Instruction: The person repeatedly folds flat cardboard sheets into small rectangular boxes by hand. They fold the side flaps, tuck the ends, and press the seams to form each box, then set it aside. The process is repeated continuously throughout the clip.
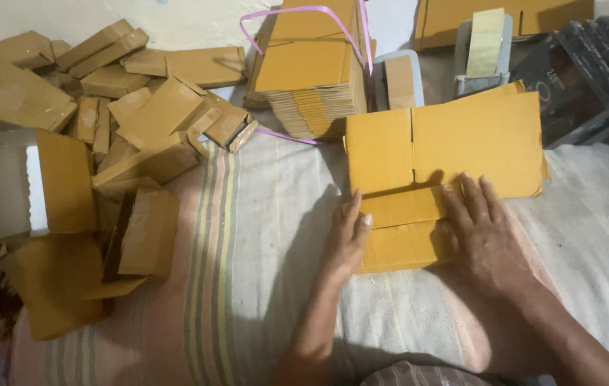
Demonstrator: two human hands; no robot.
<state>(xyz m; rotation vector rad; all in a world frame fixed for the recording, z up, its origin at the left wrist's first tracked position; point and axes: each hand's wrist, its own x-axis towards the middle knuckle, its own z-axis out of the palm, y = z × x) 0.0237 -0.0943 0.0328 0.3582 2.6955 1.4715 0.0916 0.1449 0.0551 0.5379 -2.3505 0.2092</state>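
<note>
I press both flat, open hands, left hand (347, 239) and right hand (483, 239), on the folded flap of the cardboard sheet (447, 154) lying on the cloth (261, 236); I should keep the crease straight and press evenly.

Striped cloth (247, 286) (pale, floor-spread) under flat cardboard blank (447, 143), bundled stack (311, 78), heaped folded boxes (104, 143).

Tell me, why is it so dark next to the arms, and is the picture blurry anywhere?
Head view: light falls from the right, so the left hand and its arm cast a wide dark shadow onto the striped cloth. The flat cardboard box under the right hand is evenly lit, without glare. The heap of folded boxes looks soft toward the left edge.
</note>
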